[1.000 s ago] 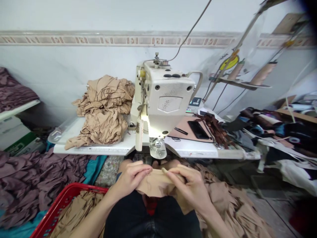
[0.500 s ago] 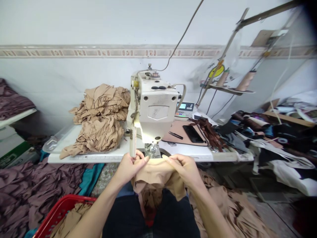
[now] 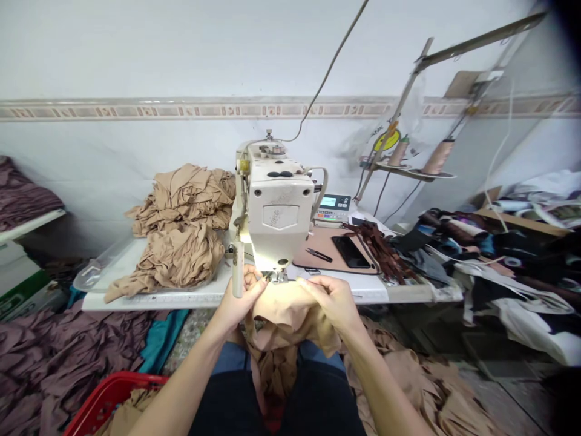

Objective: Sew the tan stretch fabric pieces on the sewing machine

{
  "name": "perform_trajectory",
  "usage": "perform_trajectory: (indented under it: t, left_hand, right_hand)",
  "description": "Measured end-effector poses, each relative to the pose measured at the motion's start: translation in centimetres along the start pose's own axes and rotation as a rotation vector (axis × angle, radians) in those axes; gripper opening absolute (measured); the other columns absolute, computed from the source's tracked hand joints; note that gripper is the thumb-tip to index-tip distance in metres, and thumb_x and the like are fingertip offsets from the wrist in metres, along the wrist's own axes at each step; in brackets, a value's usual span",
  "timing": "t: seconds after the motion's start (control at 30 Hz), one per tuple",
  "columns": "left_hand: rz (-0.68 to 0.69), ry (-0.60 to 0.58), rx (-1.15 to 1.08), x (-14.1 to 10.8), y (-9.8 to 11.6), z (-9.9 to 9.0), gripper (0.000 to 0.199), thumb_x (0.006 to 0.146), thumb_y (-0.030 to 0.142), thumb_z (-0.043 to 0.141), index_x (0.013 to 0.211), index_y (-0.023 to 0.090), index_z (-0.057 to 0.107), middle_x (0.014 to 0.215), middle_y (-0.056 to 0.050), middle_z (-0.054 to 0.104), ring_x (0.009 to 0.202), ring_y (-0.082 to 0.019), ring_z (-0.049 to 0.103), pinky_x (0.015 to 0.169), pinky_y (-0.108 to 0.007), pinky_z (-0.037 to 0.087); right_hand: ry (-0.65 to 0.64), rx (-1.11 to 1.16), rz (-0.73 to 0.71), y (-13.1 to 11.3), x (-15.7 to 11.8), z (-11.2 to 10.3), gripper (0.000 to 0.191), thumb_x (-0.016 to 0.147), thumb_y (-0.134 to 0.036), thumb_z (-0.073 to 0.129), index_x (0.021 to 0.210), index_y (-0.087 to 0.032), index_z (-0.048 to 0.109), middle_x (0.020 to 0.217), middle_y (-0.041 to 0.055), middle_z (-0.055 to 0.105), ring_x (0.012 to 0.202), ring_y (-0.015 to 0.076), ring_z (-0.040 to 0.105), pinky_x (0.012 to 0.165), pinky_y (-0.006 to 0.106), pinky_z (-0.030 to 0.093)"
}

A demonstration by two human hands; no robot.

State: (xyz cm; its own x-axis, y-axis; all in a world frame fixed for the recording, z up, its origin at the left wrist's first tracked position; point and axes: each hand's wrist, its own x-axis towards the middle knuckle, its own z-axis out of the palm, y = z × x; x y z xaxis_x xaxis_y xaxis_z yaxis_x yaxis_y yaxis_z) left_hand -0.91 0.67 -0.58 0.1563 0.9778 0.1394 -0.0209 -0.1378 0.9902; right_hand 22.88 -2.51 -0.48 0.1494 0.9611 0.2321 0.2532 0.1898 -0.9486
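Left hand (image 3: pixel 238 297) and right hand (image 3: pixel 327 300) pinch tan stretch fabric (image 3: pixel 284 315), both grips closed on it | just in front of the presser foot (image 3: pixel 280 277) | industrial sewing machine (image 3: pixel 275 206) on white surface (image 3: pixel 363 292)

- The left hand (image 3: pixel 238 300) and beige fabric (image 3: pixel 285 321) partly hide the sewing machine's (image 3: pixel 275 209) needle area.
- The picture's bottom edge cuts off the red basket (image 3: pixel 122 390).
- The control panel's (image 3: pixel 333 207) readout is too small to read.
- The top right corner blurs into darkness beside the thread stand's (image 3: pixel 411 69) upper bar.
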Motion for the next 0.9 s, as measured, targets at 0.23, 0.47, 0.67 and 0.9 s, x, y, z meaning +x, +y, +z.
perform_trajectory:
  t: [0.23, 0.47, 0.67, 0.9]
  left_hand:
    - [0.017, 0.021, 0.073, -0.6, -0.3, -0.9, 0.031, 0.092, 0.046, 0.078, 0.098, 0.019, 0.064, 0.062, 0.008, 0.050, 0.052, -0.012, 0.046, 0.053, -0.022, 0.036]
    - [0.129, 0.195, 0.452, -1.6, -1.9, -9.0, 0.028, 0.096, 0.040, 0.064, 0.105, 0.015, 0.074, 0.093, -0.009, 0.079, 0.074, -0.022, 0.074, 0.070, -0.029, 0.057]
    - [0.142, 0.485, 0.901, -1.4, -1.7, -16.4, 0.034, 0.096, 0.037, 0.054, 0.112, 0.015, 0.075, 0.097, -0.012, 0.080, 0.075, -0.025, 0.074, 0.073, -0.033, 0.057]
    - [0.048, 0.595, 1.016, -1.7, -1.5, -18.1, 0.024, 0.090, 0.040, 0.064, 0.091, 0.019, 0.076, 0.073, -0.007, 0.070, 0.079, -0.030, 0.069, 0.076, -0.034, 0.047]
  right_hand:
    - [-0.012, -0.039, 0.035, 2.2, -2.2, -1.0, 0.048, 0.085, -0.061, 0.076, 0.066, -0.017, 0.074, 0.064, 0.0031, 0.064, 0.064, 0.0204, 0.056, 0.061, 0.030, 0.045]
    - [-0.248, 0.096, 0.408, 8.0, -7.8, -2.4, 0.071, 0.075, -0.089, 0.071, 0.061, -0.019, 0.063, 0.052, -0.0037, 0.041, 0.047, 0.0134, 0.038, 0.045, 0.027, 0.033]
    - [-0.213, 0.242, 0.505, 10.2, -10.8, -2.5, 0.069, 0.060, -0.090, 0.081, 0.059, -0.022, 0.066, 0.053, -0.0005, 0.045, 0.045, 0.0174, 0.044, 0.043, 0.033, 0.040]
    - [-0.109, 0.144, 0.424, 8.3, -10.9, -1.9, 0.059, 0.069, -0.080, 0.082, 0.066, -0.022, 0.074, 0.061, 0.0045, 0.060, 0.057, 0.0239, 0.057, 0.050, 0.033, 0.048]
